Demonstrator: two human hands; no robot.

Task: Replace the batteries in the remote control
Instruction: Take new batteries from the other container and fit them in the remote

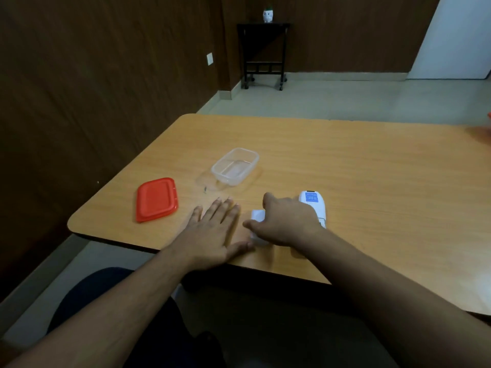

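The right hand is curled, its grip on a small white piece, probably the cover, just left of the remote; the left hand lies flat and empty on the desk, further left of the remote. Best to set that piece clear; then steady the remote before handling batteries.

left hand: flat, fingers spread, palm down | right hand: curled, knuckles up

Dim, vignetted corners, wide-angle warp, soft focus.

Bare forearms; dark, perhaps navy, trousers.
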